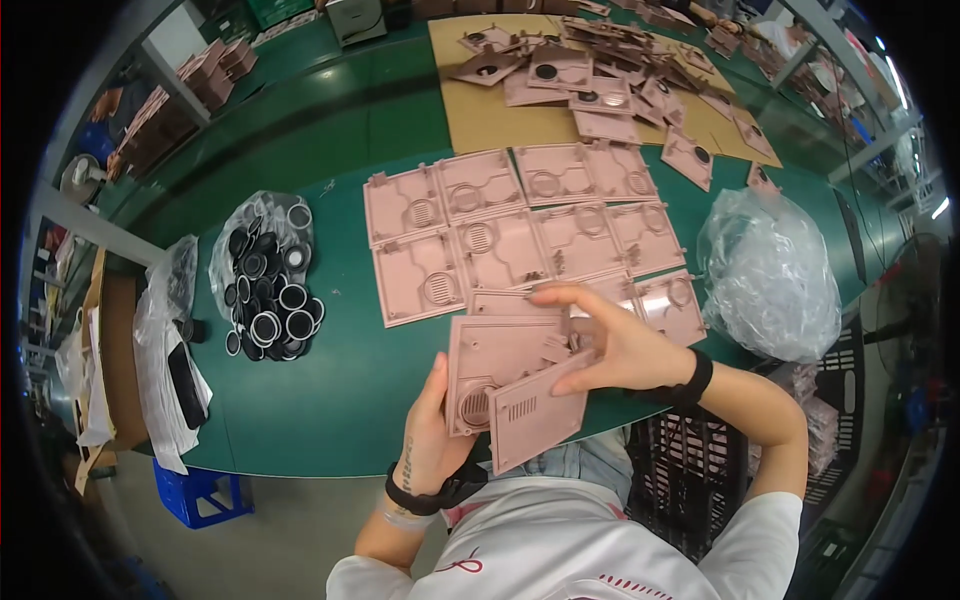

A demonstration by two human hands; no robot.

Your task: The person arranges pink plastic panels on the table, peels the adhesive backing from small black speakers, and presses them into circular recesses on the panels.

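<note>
At the table's near edge I hold two pink plastic panels. My left hand (432, 425) is closed on the left edge of the first panel (500, 355), whose ribbed inner side and round slotted grille face up. My right hand (625, 345) grips a second panel (540, 420) at its upper right corner, thumb on top. This one is tilted and overlaps the first, showing a flat face with a patch of slots. Just beyond, several similar panels (405, 198) lie inner side up in rows on the green table (330, 400); my right hand hides part of the nearest row.
Round black parts with pale rims (265, 300) spill from a clear bag on the left. A crumpled clear plastic bag (770, 270) sits at right. More pink panels, some with black discs, are heaped on a cardboard sheet (480, 125). A black crate (685, 470) stands below the table edge.
</note>
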